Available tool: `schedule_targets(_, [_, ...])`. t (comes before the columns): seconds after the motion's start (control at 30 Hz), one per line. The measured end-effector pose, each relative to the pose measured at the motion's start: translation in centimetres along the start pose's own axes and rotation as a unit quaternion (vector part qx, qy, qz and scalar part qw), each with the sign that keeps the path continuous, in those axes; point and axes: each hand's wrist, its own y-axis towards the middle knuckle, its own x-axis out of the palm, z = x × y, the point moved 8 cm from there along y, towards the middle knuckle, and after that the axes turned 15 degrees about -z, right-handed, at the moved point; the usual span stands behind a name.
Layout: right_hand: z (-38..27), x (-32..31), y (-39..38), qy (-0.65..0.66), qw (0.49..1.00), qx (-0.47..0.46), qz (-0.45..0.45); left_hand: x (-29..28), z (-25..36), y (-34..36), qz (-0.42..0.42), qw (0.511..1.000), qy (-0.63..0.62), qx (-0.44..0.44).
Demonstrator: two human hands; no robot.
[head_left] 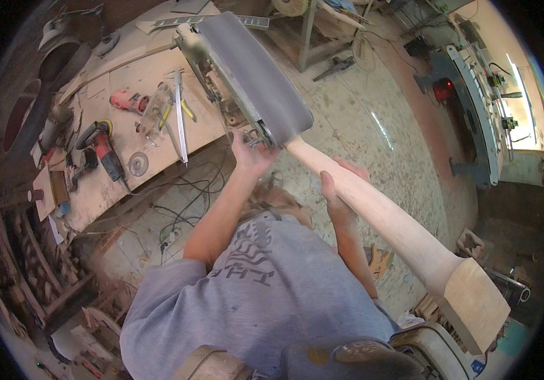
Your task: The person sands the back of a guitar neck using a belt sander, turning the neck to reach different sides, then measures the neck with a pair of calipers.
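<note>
A long pale wooden furniture leg point(383, 212) runs diagonally from the belt sander point(256, 73) to the lower right. Its narrow end meets the rounded front end of the grey sanding belt; a wide square block point(478, 304) forms the other end. My right hand point(341, 183) is wrapped round the narrower part of the leg, thumb on top. My left hand point(254, 155) is closed at the sander's front end, beside the leg's narrow tip. The sander partly covers its fingers, so what they grip is hidden. The belt surface looks smooth and blurred.
On the wooden bench point(205, 126) at left lie a red angle grinder point(104, 152), another red power tool point(129, 100), a metal caliper point(180, 120) and yellow-handled pliers point(188, 110). Black cables point(189, 190) trail over the floor below. A grey machine point(474, 114) stands at right.
</note>
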Motion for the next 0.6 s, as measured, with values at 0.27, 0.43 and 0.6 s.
schedule_targets(0.27, [-3.0, -2.6, -0.1, -0.05, 0.998, -0.046, -0.008, 3.2, -1.9, -2.5, -0.09, 0.992, -0.079, -0.025])
schedule_targets(0.43, [-3.2, -1.9, 0.5, -0.039, 0.998, -0.022, -0.033, 2.5, -1.2, -2.0, -0.127, 0.991, -0.043, -0.012])
schedule_targets(0.6, [-2.0, -0.5, 1.0, -0.057, 0.997, -0.024, -0.05, 0.5, -0.4, -0.9, -0.019, 0.999, -0.027, -0.018])
